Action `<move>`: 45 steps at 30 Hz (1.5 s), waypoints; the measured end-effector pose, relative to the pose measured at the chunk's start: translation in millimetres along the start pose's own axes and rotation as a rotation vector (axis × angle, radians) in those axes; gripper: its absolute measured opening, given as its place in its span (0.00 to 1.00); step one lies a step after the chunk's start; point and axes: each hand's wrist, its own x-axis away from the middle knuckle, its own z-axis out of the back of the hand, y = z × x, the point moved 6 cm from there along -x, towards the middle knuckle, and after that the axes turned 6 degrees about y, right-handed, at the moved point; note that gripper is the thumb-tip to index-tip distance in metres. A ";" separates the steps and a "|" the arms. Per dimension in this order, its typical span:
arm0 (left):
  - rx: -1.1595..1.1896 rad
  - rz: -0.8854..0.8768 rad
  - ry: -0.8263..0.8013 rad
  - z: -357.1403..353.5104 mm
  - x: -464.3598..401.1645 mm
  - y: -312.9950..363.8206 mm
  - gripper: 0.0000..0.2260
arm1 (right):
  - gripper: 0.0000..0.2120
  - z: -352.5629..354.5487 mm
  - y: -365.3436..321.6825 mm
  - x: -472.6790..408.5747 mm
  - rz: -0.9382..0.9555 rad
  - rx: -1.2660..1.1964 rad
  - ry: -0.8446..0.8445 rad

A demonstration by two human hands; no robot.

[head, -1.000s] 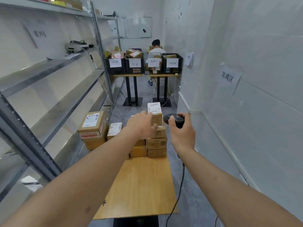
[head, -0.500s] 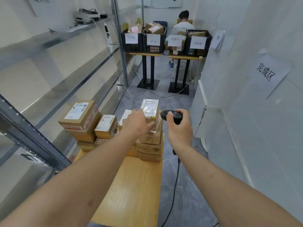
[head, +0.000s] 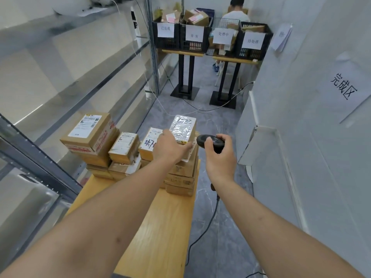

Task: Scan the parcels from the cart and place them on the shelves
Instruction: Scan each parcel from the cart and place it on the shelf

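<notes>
Both hands are occupied: a taped cardboard parcel (head: 183, 128), marked "1582" by hand, is gripped by the left hand (head: 168, 148) atop the stack at the cart's (head: 160, 227) far right corner, and a black scanner (head: 210, 141) is clasped in the right hand (head: 219, 158) just beside it. Brown labelled boxes (head: 91, 135) are stacked along the wooden cart's far edge. "完成区" is read on a wall sheet (head: 344, 88).

matt light-wood cart top (head: 160, 227) | brown cardboard parcels (head: 90, 135) with white paper labels | top parcel wrapped in glossy clear tape (head: 183, 127) | black smooth plastic scanner (head: 210, 141) | grey metal shelf frame (head: 36, 157) | black plastic crates (head: 254, 44) with paper signs
</notes>
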 end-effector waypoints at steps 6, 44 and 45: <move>0.131 -0.180 -0.024 4.1 -3.8 1.5 0.35 | 0.10 6.7 -5.7 1.0 0.016 -0.030 0.001; 0.173 -0.491 -0.049 188.9 164.3 -114.1 0.46 | 0.09 72.6 -115.9 280.6 0.343 -0.029 0.034; 0.179 -0.482 -0.052 194.5 171.4 -122.8 0.46 | 0.09 72.8 -118.1 292.1 0.340 -0.029 0.035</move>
